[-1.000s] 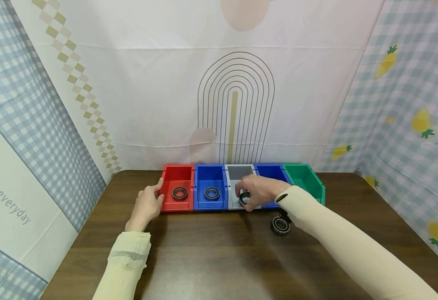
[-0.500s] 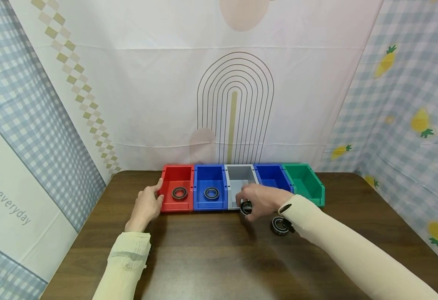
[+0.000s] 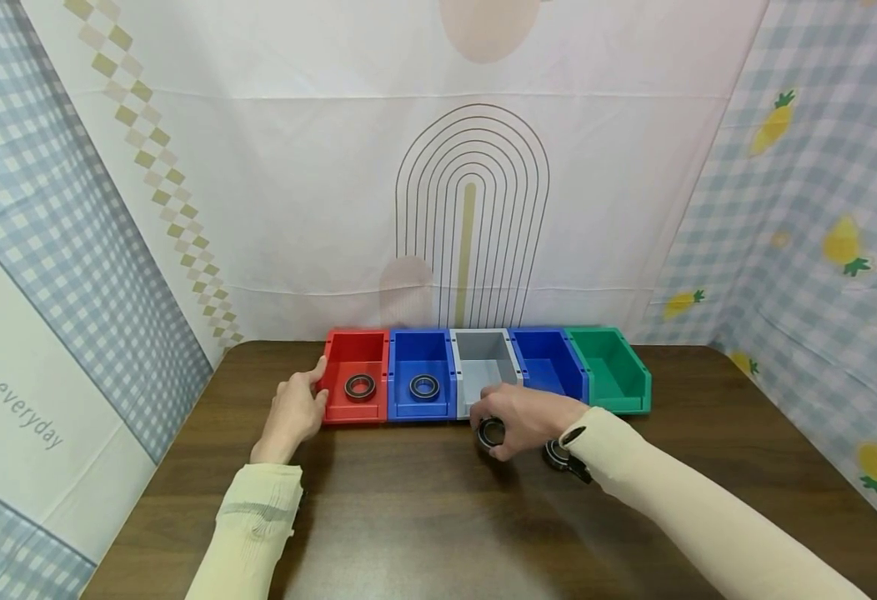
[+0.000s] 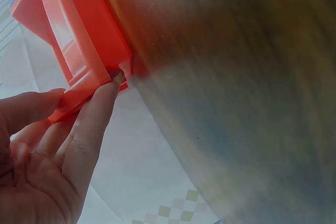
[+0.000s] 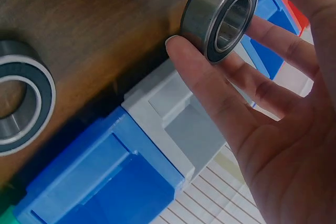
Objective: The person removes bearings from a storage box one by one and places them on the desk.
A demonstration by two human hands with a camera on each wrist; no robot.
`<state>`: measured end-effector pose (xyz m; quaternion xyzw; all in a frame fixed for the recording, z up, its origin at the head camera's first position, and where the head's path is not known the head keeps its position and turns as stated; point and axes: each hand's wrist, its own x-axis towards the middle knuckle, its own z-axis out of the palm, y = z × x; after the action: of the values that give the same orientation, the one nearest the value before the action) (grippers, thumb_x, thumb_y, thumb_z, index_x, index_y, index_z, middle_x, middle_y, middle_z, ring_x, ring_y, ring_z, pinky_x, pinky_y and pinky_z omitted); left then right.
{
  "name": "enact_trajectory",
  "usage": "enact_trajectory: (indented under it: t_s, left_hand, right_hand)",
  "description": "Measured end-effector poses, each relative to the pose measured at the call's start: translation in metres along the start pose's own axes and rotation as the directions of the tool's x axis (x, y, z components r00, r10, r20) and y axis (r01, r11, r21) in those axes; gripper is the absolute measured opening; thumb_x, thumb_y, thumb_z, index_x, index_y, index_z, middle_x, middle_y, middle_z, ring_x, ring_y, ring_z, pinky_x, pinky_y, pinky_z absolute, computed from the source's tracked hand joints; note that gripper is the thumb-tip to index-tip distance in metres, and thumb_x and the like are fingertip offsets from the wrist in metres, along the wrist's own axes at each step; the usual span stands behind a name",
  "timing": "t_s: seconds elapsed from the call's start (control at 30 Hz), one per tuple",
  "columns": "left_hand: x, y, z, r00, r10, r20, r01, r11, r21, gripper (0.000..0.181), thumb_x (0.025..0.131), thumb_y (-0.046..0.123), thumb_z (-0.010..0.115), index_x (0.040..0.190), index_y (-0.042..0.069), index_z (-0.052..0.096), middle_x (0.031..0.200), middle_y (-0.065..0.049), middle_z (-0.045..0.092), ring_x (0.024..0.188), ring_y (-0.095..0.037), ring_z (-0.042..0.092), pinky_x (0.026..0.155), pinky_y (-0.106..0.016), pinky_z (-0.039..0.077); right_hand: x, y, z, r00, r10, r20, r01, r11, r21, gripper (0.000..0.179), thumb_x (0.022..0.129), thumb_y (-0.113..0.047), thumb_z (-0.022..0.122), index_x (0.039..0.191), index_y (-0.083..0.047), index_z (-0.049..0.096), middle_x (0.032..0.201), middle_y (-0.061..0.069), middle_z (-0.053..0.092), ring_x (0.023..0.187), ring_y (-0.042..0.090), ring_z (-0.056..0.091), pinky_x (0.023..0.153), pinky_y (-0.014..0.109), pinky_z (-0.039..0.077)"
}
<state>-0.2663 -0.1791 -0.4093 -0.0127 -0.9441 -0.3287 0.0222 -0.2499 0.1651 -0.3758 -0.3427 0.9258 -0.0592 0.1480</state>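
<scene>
My right hand (image 3: 530,417) grips a ball bearing (image 3: 491,433) between thumb and fingers, just in front of the grey bin (image 3: 482,367). In the right wrist view the held bearing (image 5: 220,19) is tilted, showing its steel outer ring and dark seal. A second bearing (image 3: 556,455) lies on the table beside the right wrist, partly hidden by the sleeve. My left hand (image 3: 293,414) rests against the outer left side of the red bin (image 3: 356,412); in the left wrist view its fingers (image 4: 94,129) lie fairly straight along the bin's wall.
One bearing (image 3: 359,387) sits in the red bin, another (image 3: 424,387) in the left blue bin (image 3: 422,354). Right of the grey bin stand a second blue bin (image 3: 547,358) and a green bin (image 3: 609,375). The row stands along the wooden table's (image 3: 408,517) back, before a hanging cloth (image 3: 296,208).
My right hand has drawn the bearing out of the grey bin, toward the front of the table. The left hand stays against the red bin.
</scene>
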Motion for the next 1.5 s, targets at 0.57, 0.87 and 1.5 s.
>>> enact_trajectory:
  t_s: [0.57, 0.87, 1.5]
  left_hand:
    - [0.001, 0.0, 0.002, 1.0, 0.002, 0.012, -0.002, 1.0, -0.003, 0.059, 0.102, 0.01, 0.055, 0.157, 0.01, 0.034, 0.156, -0.025, 0.043, 0.122, -0.044, 0.058, 0.093, -0.054, 0.051]
    - [-0.001, 0.0, 0.0, 1.0, 0.005, 0.011, -0.005, 1.0, -0.003, 0.059, 0.102, 0.008, 0.054, 0.157, 0.009, 0.034, 0.157, -0.024, 0.042, 0.132, -0.047, 0.053, 0.102, -0.061, 0.047]
    - [0.0, 0.0, 0.0, 1.0, 0.004, 0.004, -0.004, 1.0, 0.001, 0.058, 0.102, 0.008, 0.055, 0.157, 0.009, 0.036, 0.156, -0.026, 0.043, 0.126, -0.048, 0.056, 0.098, -0.059, 0.05]
  right_hand:
    - [-0.003, 0.0, 0.017, 0.999, 0.025, 0.022, -0.025, 0.999, 0.021, 0.034, 0.081, -0.025, 0.084, 0.112, -0.018, 0.073, 0.107, -0.003, 0.063, 0.093, 0.011, 0.058, 0.084, 0.028, 0.055]
    - [-0.003, 0.005, 0.027, 0.999, -0.036, -0.014, 0.037, 0.999, 0.008, 0.035, 0.078, -0.022, 0.084, 0.111, -0.016, 0.073, 0.105, -0.001, 0.064, 0.093, 0.011, 0.059, 0.083, 0.026, 0.053]
    - [-0.001, 0.003, 0.033, 0.998, -0.056, -0.028, 0.056, 0.998, -0.001, 0.037, 0.077, -0.02, 0.086, 0.111, -0.016, 0.073, 0.103, 0.001, 0.063, 0.088, 0.01, 0.059, 0.078, 0.023, 0.053]
